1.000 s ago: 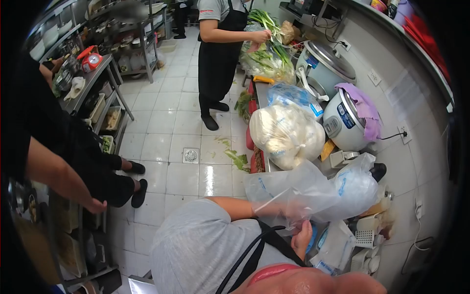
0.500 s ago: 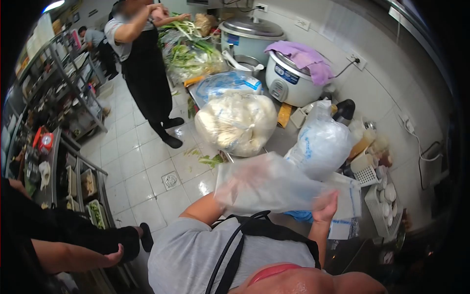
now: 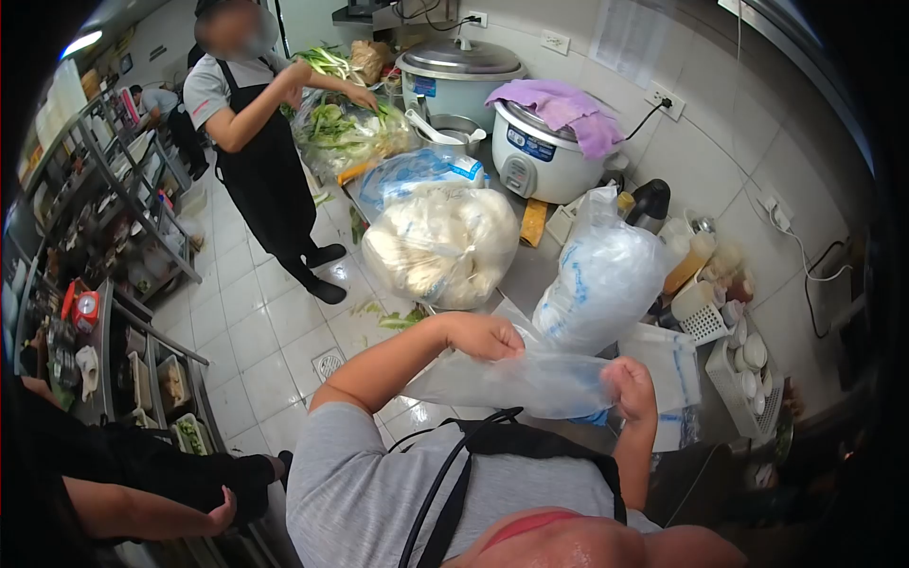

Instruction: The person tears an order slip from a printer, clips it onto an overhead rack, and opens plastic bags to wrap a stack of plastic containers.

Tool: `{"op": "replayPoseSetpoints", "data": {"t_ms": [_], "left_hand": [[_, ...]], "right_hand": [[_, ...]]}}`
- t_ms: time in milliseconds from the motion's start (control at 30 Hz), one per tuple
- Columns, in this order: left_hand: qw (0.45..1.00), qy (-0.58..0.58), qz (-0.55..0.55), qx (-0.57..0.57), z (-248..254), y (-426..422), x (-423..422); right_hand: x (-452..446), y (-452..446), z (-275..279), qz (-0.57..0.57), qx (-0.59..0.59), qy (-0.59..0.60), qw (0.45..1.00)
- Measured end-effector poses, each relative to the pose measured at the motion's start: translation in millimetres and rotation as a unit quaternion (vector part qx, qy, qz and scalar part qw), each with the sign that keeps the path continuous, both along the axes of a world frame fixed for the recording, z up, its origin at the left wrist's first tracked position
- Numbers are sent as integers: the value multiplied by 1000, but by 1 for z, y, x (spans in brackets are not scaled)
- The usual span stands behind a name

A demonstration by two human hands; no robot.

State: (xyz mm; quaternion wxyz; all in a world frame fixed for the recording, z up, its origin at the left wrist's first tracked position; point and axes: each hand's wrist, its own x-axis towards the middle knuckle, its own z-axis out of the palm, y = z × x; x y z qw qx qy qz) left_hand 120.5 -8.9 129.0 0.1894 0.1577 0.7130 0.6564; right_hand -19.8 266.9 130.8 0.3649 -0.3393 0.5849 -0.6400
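Translucent plastic is spanning the space between our two hands: we are holding a clear bag (image 3: 559,383) aloft, across the left edge of the steel table (image 3: 530,270), toward its near end. Our left hand (image 3: 486,337) is bending over the bag's upper margin, its fingers pinching the film. Our right hand (image 3: 631,386) is gripping the opposite end, fingers curling closed around the plastic. Beyond our hands, a knotted sack (image 3: 440,246) of pale contents is resting along the table's left edge; we are not resolving what the contents are. Nearer the wall-side edge, a puffed bag (image 3: 601,275) with blue print is standing just beside a black flask (image 3: 653,202). Farther along that edge, a rice cooker (image 3: 535,168) is carrying a purple cloth (image 3: 568,112) over its lid. Leafy greens (image 3: 355,133) are lying at the table's far end, where a co-worker (image 3: 265,180) in a black apron is reaching one arm over them.
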Motion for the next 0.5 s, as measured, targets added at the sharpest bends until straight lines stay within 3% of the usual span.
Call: {"op": "replayPoseSetpoints", "data": {"t_ms": [133, 267, 500], "left_hand": [[988, -9, 62, 143, 31, -3, 10], [980, 50, 111, 155, 30, 1, 6], [970, 42, 156, 181, 30, 2, 3]], "right_hand": [[8, 0, -12, 45, 30, -97, 994], [23, -13, -17, 105, 59, -110, 987], [12, -16, -27, 73, -35, 20, 997]]}}
